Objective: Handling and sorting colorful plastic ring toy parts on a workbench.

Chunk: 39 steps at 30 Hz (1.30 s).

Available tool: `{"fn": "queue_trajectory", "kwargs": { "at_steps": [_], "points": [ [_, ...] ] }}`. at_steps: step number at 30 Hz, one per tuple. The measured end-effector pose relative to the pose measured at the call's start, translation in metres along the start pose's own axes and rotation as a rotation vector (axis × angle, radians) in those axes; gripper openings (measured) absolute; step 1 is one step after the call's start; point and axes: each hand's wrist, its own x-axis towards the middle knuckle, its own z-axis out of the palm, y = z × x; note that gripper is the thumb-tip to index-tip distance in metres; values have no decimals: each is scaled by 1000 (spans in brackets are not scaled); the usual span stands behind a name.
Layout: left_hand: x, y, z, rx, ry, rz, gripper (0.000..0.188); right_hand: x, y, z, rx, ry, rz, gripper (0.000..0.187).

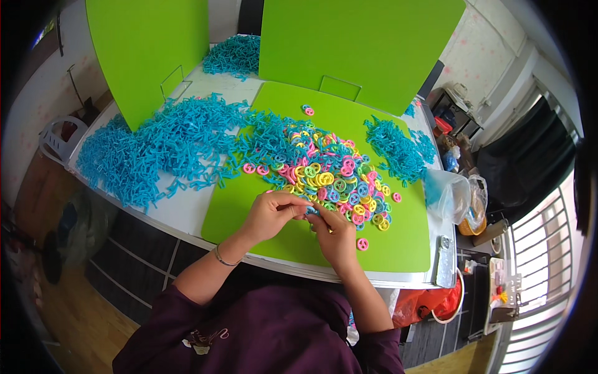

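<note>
Both hands meet over the near part of the green mat (274, 249). My left hand (269, 216), a bracelet at its wrist, pinches a small blue plastic piece (311, 210) between thumb and fingertips. My right hand (337, 237) closes on the same piece from the other side. Fingers cover most of it, so its exact shape is hidden. Just beyond the fingertips spreads a heap of small round plastic rings with inner spokes (339, 184), in pink, yellow, green and blue. A pink ring (362, 244) lies alone beside my right hand.
Thin blue plastic pieces lie in a large pile (168, 143) at left, with another pile (395, 149) at right. Upright green boards (361, 50) stand at the back. A clear plastic bag (447, 194) and a phone-like object (444, 262) rest along the right edge.
</note>
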Motion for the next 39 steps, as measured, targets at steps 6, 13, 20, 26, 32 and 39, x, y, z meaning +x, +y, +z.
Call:
{"fn": "queue_trajectory", "kwargs": {
  "at_steps": [6, 13, 20, 26, 32, 39],
  "points": [
    [0, 2, -2, -199, -33, -237, 19, 6, -18, -11, 601, -129, 375, 41],
    [4, -7, -21, -747, 36, -485, 19, 14, -7, -27, 28, -31, -382, 43],
    [6, -4, -2, 284, 41, -172, 26, 8, 2, -28, 196, -113, -295, 23],
    [6, -14, 0, 944, 144, 349, 28, 9, -3, -26, 622, -116, 223, 19],
    [5, 4, 7, 607, 115, 269, 24, 9, 12, -23, 985, -84, 529, 14],
    [-3, 6, 15, 373, -4, 240, 26, 10, 13, -21, 1156, -226, 594, 12]
  ]
}}
